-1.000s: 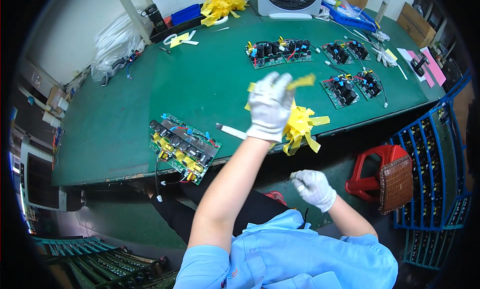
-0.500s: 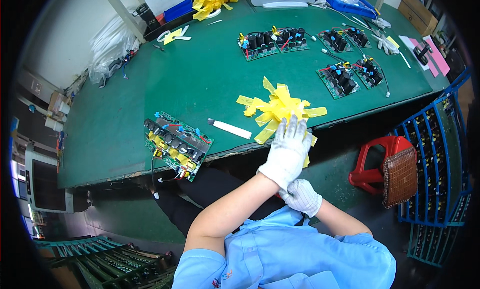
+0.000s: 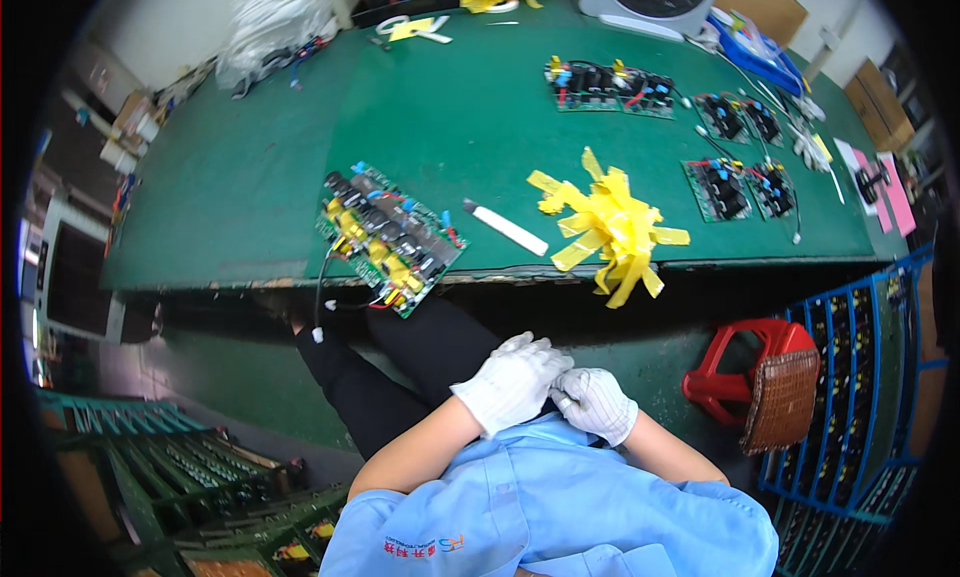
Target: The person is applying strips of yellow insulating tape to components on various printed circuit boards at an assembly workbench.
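Left hand (image 3: 510,382) and right hand (image 3: 597,405), both gloved, meet over the lap, off the table (image 3: 430,107). Left fingers lie close together, reaching over to the curled right ones; can't tell if either pinches anything, the contact is hidden. Big board (image 3: 390,239) is on the table, left of centre, lower corner out past the front edge, black lead (image 3: 320,287) hanging by the leg (image 3: 350,387). Main risk, my read: leg snags the lead and drags the board off; the overhang makes that easy. Tape (image 3: 625,232) is at the front edge further right, strips drooping over; if sticky, an end could catch a hand and pull the pile down. Knife (image 3: 510,229), if that's what it is, lies between board and tape, dark tip toward the board; a careless reach could nudge it into the parts or nick a finger. Small boards (image 3: 715,189) sit tight in pairs to the right, so lifting one could knock its neighbour.
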